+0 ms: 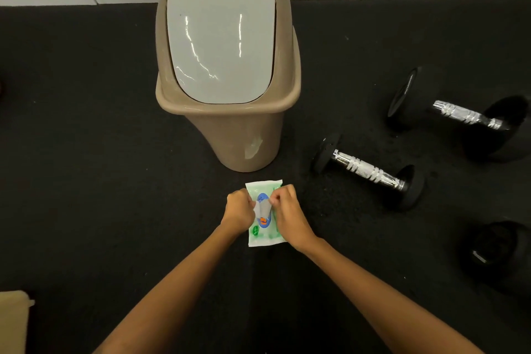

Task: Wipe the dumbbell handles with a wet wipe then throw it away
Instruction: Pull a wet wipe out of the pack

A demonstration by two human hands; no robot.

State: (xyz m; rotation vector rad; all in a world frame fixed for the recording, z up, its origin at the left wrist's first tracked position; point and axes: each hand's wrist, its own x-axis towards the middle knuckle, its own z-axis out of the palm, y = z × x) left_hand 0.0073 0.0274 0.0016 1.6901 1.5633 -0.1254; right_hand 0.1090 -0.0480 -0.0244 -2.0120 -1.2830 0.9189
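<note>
While the black floor (86, 152) spreads under everything, we meet the largest thing first: a tan bin (244, 135) with a pale swing lid (221, 37), standing straight ahead. To its right lie two dumbbells, the bigger (459, 115) farther off, the smaller (367, 171) nearer, their chrome handles untouched. Just before the bin, flat on the floor, is a green wet wipe pack (263, 238).

Our left hand (237, 211) and right hand (287, 210) meet over it, each grip narrow, pinching the pale flap (263, 208) at the pack's middle. We cannot tell whether a wipe shows yet.

To do this well, we judge one hand should pin the pack down while the other peels slowly, drawing a single sheet.
</note>
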